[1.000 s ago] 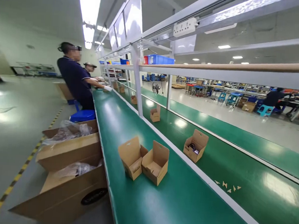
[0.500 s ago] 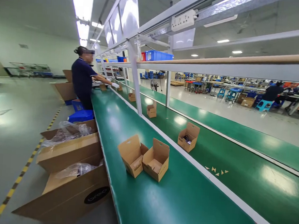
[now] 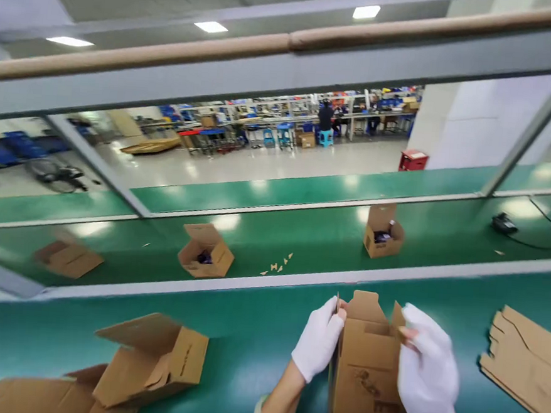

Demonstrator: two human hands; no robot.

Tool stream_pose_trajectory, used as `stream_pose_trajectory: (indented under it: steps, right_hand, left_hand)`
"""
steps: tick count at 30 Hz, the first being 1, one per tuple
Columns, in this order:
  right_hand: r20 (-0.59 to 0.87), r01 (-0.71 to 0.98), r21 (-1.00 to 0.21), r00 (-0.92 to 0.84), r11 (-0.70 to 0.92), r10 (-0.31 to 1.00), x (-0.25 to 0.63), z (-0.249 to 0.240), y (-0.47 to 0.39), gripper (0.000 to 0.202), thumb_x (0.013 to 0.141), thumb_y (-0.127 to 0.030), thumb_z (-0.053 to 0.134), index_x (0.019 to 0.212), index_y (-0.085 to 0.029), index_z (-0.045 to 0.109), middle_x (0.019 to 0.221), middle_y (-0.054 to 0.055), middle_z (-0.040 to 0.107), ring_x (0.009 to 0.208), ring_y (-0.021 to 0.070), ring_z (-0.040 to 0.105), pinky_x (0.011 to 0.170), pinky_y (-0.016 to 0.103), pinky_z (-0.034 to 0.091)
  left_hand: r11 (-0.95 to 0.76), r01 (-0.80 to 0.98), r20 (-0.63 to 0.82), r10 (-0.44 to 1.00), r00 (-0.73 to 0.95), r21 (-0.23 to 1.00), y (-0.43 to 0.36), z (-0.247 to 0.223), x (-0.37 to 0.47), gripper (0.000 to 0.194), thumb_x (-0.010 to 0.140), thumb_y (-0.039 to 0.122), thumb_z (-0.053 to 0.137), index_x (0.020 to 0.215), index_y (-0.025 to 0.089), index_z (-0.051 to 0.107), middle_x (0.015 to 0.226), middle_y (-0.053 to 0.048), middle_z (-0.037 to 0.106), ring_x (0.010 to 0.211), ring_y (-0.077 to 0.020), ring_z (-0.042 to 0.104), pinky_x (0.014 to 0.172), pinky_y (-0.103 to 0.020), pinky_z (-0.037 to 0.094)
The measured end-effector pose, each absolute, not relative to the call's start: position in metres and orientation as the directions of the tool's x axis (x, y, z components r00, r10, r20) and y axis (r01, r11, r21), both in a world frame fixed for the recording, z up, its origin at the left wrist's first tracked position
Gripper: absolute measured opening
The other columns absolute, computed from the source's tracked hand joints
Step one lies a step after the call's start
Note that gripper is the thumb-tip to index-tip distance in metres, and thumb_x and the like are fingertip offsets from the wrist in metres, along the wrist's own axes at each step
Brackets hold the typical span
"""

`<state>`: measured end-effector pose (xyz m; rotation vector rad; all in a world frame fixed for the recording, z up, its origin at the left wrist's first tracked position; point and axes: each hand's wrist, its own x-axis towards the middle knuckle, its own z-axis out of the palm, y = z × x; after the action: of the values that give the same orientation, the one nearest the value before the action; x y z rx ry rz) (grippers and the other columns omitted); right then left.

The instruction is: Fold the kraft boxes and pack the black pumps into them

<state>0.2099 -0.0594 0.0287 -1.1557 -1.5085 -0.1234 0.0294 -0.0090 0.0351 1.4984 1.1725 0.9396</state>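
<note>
An upright brown cardboard box (image 3: 367,389) with its top flaps raised stands in front of me on the green belt. My left hand (image 3: 319,338), in a white glove, is closed on the box's left flap. On the other side, my white-gloved right hand (image 3: 427,371) pinches the right flap; it is somewhat blurred. The far flap (image 3: 365,306) stands up between the hands. Printed marks show on the box's near face. To the right lie flat, unfolded cardboard blanks (image 3: 528,369).
Left of me are an open box (image 3: 156,362) and another carton (image 3: 30,397). Across the white divider (image 3: 232,284), open boxes (image 3: 206,252) (image 3: 384,233) with dark items inside stand near cardboard scraps (image 3: 278,265). A black device with a cord (image 3: 504,222) lies far right.
My view has swung right, from along the belt to across it. Both hands and the box between them have come into view; the co-worker has left it.
</note>
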Motion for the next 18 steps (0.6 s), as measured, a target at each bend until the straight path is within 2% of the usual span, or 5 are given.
stream_pose_trajectory:
  steps: [4,8,12,15,18]
  right_hand:
    - [0.785,0.778,-0.293,-0.136,0.556,0.604,0.207,0.03,-0.045,0.022,0.086,-0.007,0.043,0.095,-0.021,0.056,0.099,0.007,0.062,0.096,0.0229,0.059,0.082,0.041,0.05]
    - [0.435,0.781,-0.323,-0.379,0.535,0.817,0.213,0.033,-0.056,0.027,0.086,-0.041,0.051,0.092,-0.016,0.058,0.095,0.01,0.062,0.088,0.0256,0.057,0.094,0.049,0.039]
    - [0.102,0.737,-0.378,-0.569,0.561,0.816,0.214,0.018,-0.066,0.049,0.076,-0.067,0.056,0.081,-0.018,0.057,0.066,0.001,0.059,0.062,0.0185,0.057,0.104,0.042,0.032]
    - [0.008,0.697,-0.399,-0.647,0.596,0.762,0.213,0.007,-0.065,0.043,0.076,-0.064,0.06,0.08,-0.021,0.058,0.056,-0.004,0.057,0.058,0.0148,0.057,0.1,0.03,0.036]
    - [-0.025,0.677,-0.401,-0.681,0.617,0.732,0.21,0.012,-0.061,0.03,0.077,-0.052,0.064,0.086,-0.024,0.061,0.052,-0.008,0.056,0.065,0.0144,0.061,0.099,0.026,0.035]
  left_hand:
    - [0.014,0.155,-0.066,0.94,0.334,0.988,-0.022,0.024,0.022,0.038,0.093,0.047,0.035,0.081,0.016,0.054,0.08,-0.003,0.06,0.072,-0.0147,0.051,0.067,-0.026,0.042]
    - [0.011,0.253,-0.065,0.976,0.206,0.967,-0.02,0.008,0.023,0.043,0.093,0.048,0.031,0.077,0.016,0.054,0.076,-0.003,0.061,0.069,-0.0155,0.053,0.064,-0.026,0.043]
    - [0.001,0.463,-0.089,0.982,0.168,0.886,-0.017,0.001,0.026,0.042,0.092,0.047,0.031,0.084,0.016,0.058,0.081,-0.006,0.065,0.074,-0.0189,0.059,0.069,-0.03,0.047]
    - [-0.011,0.47,-0.126,0.958,0.259,0.883,-0.024,0.008,0.023,0.045,0.09,0.045,0.035,0.117,0.015,0.054,0.113,-0.011,0.065,0.101,-0.0234,0.061,0.089,-0.035,0.048]
    - [-0.061,0.467,-0.119,0.93,0.348,0.882,-0.033,0.02,0.023,0.08,0.076,0.05,0.06,0.144,0.022,0.028,0.141,-0.01,0.046,0.125,-0.029,0.048,0.099,-0.039,0.045]
